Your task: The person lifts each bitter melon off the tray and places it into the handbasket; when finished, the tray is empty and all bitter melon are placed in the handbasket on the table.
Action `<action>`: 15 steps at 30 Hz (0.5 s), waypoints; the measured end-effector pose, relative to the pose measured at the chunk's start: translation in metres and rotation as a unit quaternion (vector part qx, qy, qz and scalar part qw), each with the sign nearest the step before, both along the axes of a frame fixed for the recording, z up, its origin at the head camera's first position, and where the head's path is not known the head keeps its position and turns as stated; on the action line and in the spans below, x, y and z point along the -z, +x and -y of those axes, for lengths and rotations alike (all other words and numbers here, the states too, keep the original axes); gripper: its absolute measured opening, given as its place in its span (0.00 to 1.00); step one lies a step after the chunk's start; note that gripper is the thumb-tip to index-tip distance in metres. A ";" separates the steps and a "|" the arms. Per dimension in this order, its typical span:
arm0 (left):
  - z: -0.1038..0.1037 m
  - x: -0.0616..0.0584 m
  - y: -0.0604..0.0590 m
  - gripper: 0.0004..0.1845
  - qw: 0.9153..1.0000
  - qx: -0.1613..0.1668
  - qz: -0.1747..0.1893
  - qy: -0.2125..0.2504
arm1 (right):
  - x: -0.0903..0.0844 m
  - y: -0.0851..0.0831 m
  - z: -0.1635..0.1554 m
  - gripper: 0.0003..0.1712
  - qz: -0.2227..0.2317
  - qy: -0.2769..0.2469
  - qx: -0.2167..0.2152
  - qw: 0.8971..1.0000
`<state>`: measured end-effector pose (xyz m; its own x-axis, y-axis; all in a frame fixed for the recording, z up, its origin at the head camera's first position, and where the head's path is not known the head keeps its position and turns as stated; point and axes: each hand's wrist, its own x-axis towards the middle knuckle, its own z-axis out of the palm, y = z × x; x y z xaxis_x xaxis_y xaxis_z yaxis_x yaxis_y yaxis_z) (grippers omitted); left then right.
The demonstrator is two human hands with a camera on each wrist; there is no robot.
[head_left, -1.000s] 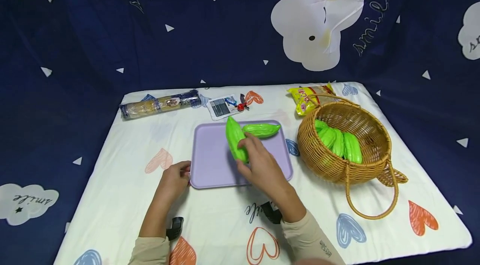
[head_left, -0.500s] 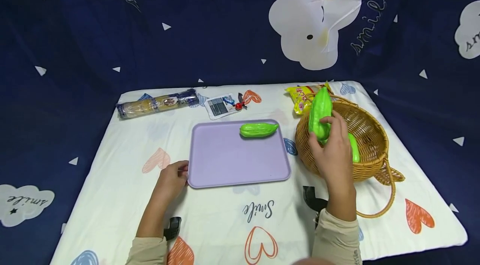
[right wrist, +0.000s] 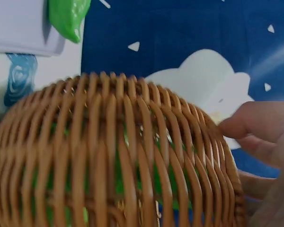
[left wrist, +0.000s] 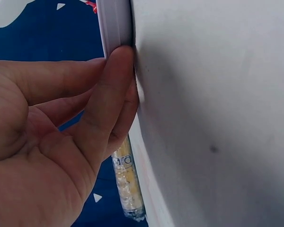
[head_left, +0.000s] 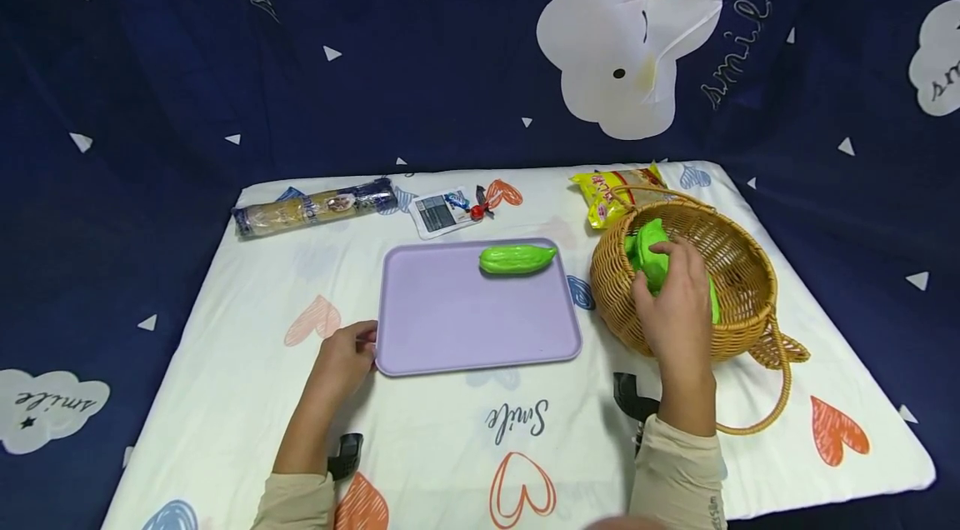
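one right hand (head_left: pixel 675 305) gripping green gourd (head_left: pixel 651 259) in basket (head_left: pixel 738 263)

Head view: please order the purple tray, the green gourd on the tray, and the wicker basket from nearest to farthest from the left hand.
1. purple tray: touching the left hand at its near left corner.
2. green gourd: at the tray's far edge.
3. wicker basket: right of the tray.

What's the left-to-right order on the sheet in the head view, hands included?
Noodle pack → left hand → purple tray → green gourd on tray → right hand on a gourd in the wicker basket.
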<state>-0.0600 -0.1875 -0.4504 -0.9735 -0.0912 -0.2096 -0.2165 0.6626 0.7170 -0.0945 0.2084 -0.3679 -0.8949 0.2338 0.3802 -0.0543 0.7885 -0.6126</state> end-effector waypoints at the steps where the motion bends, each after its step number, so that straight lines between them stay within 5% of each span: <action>1: 0.000 0.000 0.000 0.20 1.000 -0.001 0.001 -0.001 | 0.001 -0.001 0.004 0.19 -0.016 0.001 -0.006 1.000; 7: 0.002 0.000 0.001 0.21 1.000 -0.003 0.007 -0.006 | 0.006 -0.011 0.046 0.19 -0.092 0.039 -0.127 0.987; 11: 0.002 0.000 0.001 0.21 1.000 -0.007 0.004 -0.006 | 0.018 -0.027 0.073 0.25 -0.038 0.104 -0.224 0.968; 15: 0.001 -0.001 0.002 0.21 1.000 -0.009 0.004 0.002 | 0.034 -0.046 0.087 0.32 0.044 0.165 -0.263 0.950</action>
